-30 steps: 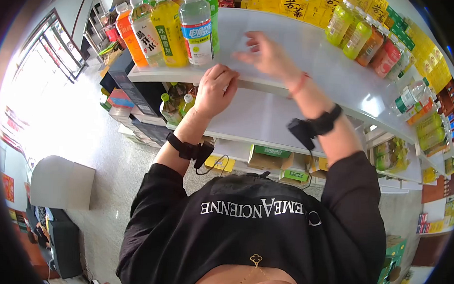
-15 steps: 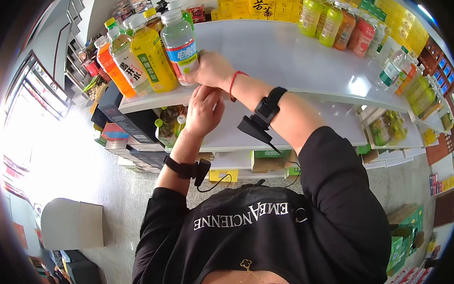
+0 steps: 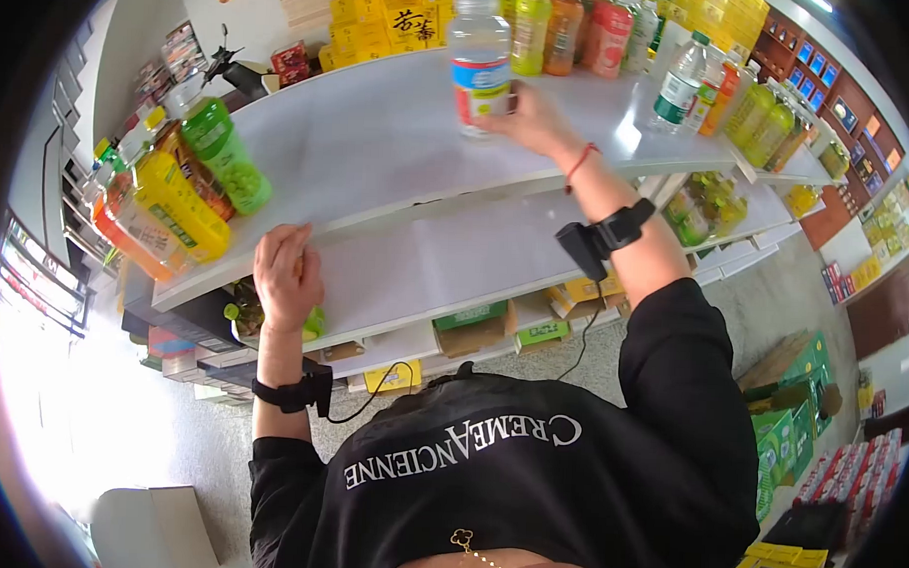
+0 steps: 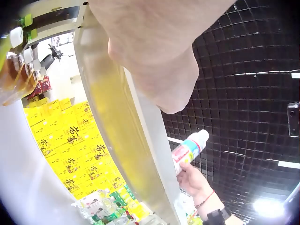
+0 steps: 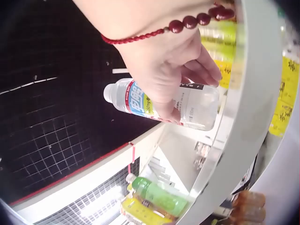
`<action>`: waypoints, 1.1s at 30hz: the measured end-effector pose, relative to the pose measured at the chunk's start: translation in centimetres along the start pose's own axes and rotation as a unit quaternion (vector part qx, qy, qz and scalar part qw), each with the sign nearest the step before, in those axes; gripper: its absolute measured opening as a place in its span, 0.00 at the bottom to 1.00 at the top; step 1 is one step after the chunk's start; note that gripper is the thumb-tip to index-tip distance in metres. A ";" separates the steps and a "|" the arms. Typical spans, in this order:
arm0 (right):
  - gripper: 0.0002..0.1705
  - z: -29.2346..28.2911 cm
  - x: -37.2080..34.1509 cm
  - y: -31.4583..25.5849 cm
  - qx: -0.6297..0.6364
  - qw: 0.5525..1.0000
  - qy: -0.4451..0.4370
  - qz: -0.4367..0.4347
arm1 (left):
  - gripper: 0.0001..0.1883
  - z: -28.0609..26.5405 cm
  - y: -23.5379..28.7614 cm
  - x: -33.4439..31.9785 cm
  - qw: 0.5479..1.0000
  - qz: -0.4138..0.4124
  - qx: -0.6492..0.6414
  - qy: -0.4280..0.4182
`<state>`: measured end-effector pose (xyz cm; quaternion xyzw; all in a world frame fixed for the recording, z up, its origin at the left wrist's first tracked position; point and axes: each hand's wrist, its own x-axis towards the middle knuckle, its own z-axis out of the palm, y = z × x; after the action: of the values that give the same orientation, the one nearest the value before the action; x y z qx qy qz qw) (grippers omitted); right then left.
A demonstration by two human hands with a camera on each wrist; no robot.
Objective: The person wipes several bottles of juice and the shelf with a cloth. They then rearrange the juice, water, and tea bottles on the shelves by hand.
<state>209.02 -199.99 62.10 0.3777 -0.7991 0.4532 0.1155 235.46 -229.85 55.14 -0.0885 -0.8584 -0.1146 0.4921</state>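
My right hand (image 3: 532, 122) grips a clear drink bottle (image 3: 479, 65) low on its body, thumb on one side and fingers on the other. The bottle has a blue, red and yellow-green label and a white cap, and it stands upright over the white upper shelf (image 3: 380, 131). In the right wrist view the fingers wrap the bottle (image 5: 133, 96) near its base. At the shelf's front edge my left hand (image 3: 287, 283) rests with its fingers loosely bent, holding nothing. Left of it stands a cluster with a yellow bottle (image 3: 185, 209) and a green bottle (image 3: 227, 158).
Along the back right of the shelf stand several bottles, among them a pink one (image 3: 610, 37) and a clear green-capped one (image 3: 680, 84). Yellow boxes (image 3: 384, 21) are stacked behind. Lower shelves hold cartons (image 3: 473, 330) and more bottles (image 3: 705, 208).
My right hand has taken hold of the clear bottle and carried it from the left cluster rightward along the shelf. My left hand stays by the shelf edge. The head view has turned right.
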 end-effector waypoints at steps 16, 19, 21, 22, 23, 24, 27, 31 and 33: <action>0.31 -19.3 -6.8 11.9 -0.113 0.962 0.143 0.206 | 0.10 1.6 1.2 0.5 0.997 -0.022 0.044 0.052; 0.32 -19.3 -6.8 12.2 -0.136 0.964 0.146 0.174 | 0.09 1.6 1.3 0.5 0.997 -0.025 0.046 0.054; 0.32 -19.1 -6.8 11.9 -0.134 0.964 0.152 0.174 | 0.08 1.6 1.4 0.5 0.997 -0.033 0.045 0.049; 0.32 -19.0 -6.7 11.7 -0.134 0.962 0.158 0.176 | 0.09 1.6 1.4 0.5 0.997 -0.027 0.048 0.048; 0.32 -18.9 -6.6 12.8 -0.132 0.963 0.159 0.175 | 0.09 1.6 1.3 0.6 0.997 -0.021 0.051 0.048; 0.32 -18.8 -6.5 14.5 -0.118 0.963 0.178 0.166 | 0.09 1.6 1.3 0.6 0.997 -0.020 0.053 0.049; 0.31 -18.4 -6.8 14.6 -0.064 0.964 0.203 0.157 | 0.08 1.5 1.5 0.6 0.997 -0.027 0.049 0.051; 0.30 -17.7 -7.3 14.9 -0.015 0.965 0.232 0.125 | 0.08 1.5 1.4 0.6 0.997 -0.022 0.044 0.055; 0.30 -17.7 -7.2 15.3 -0.029 0.964 0.233 0.125 | 0.08 1.5 1.4 0.4 0.997 -0.024 0.043 0.056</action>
<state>200.35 -177.36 58.46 0.1556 -0.8037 0.5164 0.2514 234.38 -228.09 54.91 -0.0403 -0.8357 -0.0938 0.5396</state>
